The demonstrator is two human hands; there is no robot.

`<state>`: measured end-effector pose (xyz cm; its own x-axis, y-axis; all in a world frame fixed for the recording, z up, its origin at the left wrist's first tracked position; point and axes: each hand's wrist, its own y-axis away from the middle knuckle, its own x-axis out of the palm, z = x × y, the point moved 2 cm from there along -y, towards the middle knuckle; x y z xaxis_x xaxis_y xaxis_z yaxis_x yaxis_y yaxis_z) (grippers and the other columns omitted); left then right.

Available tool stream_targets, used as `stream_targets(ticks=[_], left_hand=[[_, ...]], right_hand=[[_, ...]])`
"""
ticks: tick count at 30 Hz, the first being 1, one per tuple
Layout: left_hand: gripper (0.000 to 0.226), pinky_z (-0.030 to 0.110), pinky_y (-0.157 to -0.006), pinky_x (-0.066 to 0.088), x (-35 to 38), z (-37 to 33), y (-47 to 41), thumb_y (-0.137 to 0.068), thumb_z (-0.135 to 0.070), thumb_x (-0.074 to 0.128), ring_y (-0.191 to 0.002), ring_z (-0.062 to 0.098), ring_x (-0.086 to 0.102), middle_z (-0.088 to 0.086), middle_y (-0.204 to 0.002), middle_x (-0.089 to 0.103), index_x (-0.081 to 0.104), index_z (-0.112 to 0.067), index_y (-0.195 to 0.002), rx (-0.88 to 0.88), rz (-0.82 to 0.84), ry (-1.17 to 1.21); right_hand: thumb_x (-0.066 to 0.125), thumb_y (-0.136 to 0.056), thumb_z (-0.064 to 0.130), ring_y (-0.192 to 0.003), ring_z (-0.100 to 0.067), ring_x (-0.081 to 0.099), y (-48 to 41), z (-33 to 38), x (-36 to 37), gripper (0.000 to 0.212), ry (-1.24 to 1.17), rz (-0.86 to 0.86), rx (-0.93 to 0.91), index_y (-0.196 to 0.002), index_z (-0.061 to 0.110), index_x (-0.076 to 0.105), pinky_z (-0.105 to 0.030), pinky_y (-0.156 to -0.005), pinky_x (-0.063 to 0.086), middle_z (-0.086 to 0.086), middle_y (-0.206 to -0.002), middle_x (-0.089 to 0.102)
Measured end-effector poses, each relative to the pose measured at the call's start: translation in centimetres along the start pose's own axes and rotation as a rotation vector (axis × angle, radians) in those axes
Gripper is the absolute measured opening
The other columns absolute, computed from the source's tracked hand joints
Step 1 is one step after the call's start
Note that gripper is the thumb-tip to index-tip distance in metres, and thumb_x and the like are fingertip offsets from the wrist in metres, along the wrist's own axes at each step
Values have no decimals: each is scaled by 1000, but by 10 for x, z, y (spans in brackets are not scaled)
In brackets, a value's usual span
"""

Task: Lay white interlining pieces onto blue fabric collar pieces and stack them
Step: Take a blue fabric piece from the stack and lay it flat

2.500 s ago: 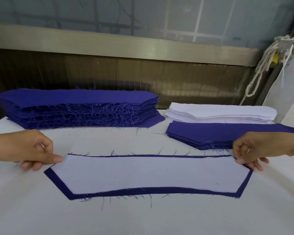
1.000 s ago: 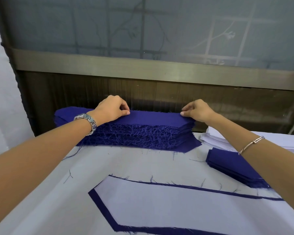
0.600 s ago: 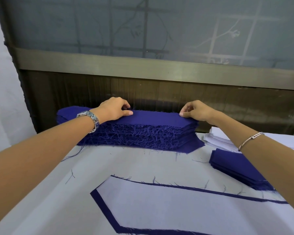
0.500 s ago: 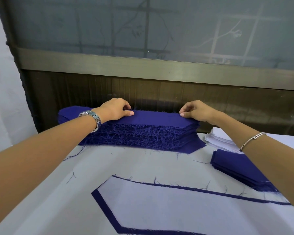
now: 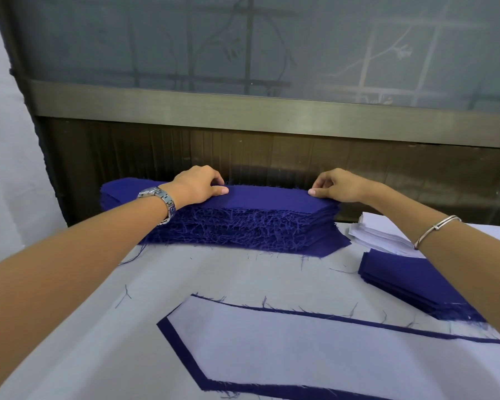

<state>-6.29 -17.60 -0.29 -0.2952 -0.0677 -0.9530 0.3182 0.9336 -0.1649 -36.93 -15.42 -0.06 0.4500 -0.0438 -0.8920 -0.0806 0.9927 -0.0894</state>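
Note:
A tall stack of frayed blue collar pieces point(image 5: 243, 226) stands at the back of the table. My left hand point(image 5: 198, 184) pinches the far edge of the stack's top blue piece point(image 5: 266, 197) near its middle. My right hand point(image 5: 335, 184) pinches the same top piece near its right end. In front lies a blue collar piece point(image 5: 182, 350) with a white interlining piece point(image 5: 315, 350) laid on it. A low stack of white interlining point(image 5: 378, 235) sits at the right, with a smaller blue stack point(image 5: 410, 281) in front of it.
The white cloth-covered table point(image 5: 104, 327) carries loose blue threads. A dark wooden panel and a metal window sill point(image 5: 272, 111) rise right behind the tall stack. A white wall or curtain closes the left side.
2.5 s ago both hands held the ends of the collar piece with interlining in front. They have since reached back to the tall blue stack and taken hold of its top piece, with little movement lately.

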Motion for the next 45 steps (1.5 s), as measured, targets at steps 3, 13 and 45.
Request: stream_targets(ticks=[3, 13, 45], left_hand=[[40, 49, -109, 42, 0, 0, 1, -101, -36, 53, -129, 26, 51, 7, -139, 57, 59, -16, -135, 5, -4, -14], [40, 49, -112, 39, 3, 2, -2, -101, -31, 54, -130, 23, 51, 3, -139, 58, 53, -20, -140, 53, -19, -19], [20, 50, -86, 50, -40, 135, 68, -96, -19, 62, -98, 34, 62, 15, -106, 70, 69, -9, -112, 20, -502, -278]], right_hand=[[61, -99, 30, -80, -9, 55, 3, 0, -1, 24, -8, -12, -4, -113, 11, 65, -21, -67, 42, 2, -88, 61], [74, -90, 15, -85, -21, 63, 13, 0, -4, 8, -66, -220, -129, -86, 14, 68, -24, -70, 50, 0, -86, 65], [61, -98, 5, -93, -21, 65, 59, 9, -20, 11, -184, -460, -380, -103, 14, 66, -30, -79, 55, -7, -99, 69]])
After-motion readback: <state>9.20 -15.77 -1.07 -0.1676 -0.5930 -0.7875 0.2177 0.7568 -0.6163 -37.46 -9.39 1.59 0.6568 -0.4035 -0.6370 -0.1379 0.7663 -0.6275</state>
